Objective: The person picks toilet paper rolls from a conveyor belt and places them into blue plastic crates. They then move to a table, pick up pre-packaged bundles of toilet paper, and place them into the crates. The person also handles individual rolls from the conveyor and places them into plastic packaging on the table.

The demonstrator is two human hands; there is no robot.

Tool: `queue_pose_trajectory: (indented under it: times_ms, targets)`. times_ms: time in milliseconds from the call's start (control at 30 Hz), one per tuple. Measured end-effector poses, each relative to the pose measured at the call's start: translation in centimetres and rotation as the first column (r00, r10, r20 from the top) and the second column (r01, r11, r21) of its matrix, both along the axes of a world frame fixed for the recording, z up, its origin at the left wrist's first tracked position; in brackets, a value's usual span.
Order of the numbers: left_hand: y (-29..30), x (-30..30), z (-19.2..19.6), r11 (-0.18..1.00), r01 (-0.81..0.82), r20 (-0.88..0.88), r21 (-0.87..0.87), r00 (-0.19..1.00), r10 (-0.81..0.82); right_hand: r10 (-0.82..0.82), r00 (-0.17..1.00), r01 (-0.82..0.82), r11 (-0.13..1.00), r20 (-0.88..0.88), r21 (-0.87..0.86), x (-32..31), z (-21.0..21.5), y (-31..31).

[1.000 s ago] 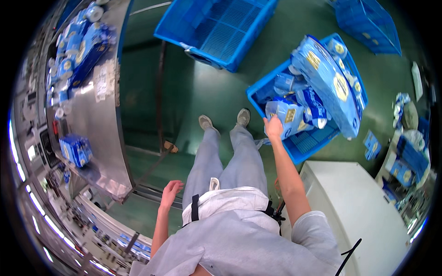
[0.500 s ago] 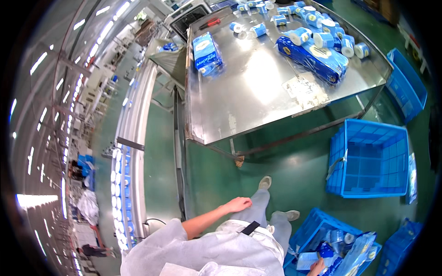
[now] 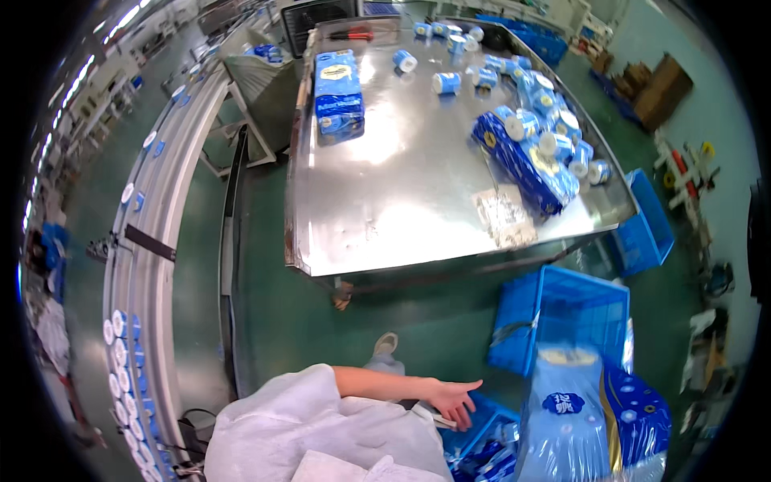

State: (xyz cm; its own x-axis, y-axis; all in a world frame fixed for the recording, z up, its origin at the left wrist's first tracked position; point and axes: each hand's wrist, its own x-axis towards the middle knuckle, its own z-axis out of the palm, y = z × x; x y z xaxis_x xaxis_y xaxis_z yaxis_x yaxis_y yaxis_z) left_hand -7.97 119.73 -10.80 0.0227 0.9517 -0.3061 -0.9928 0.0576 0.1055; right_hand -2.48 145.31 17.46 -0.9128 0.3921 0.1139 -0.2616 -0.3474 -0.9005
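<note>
Left hand (image 3: pixel 451 401): fingers spread apart near a filled blue crate (image 3: pixel 484 408)
Wrapped pack (image 3: pixel 564 434): looms lower right
Right hand: unseen; cannot tell grip

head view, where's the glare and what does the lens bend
Head view: white glare on the silver metal table, including a bright patch by its near edge; head view: small highlights streak the large light-blue and dark-blue plastic-wrapped pack at lower right; head view: the fisheye bows the long white-and-grey conveyor at left, and the corners fall to black.
</note>
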Motion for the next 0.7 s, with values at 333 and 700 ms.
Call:
queue_pose_trajectory:
  times_ms: [333,700]
  targets:
    - [-25.1,-3.3,17.1,0.868,-0.496,-0.907,-0.015,0.372,0.196,0.607,0.732,-0.501,0.787,0.309,-0.359,-10.2,-8.3,-21.8]
    - [-30.0,-0.8,10.5,-0.001,-0.980,-0.674,-0.199,0.137,-0.726,0.766,-0.256,-0.946,-0.074,0.589,-0.315,-9.3,-18.9,-35.1]
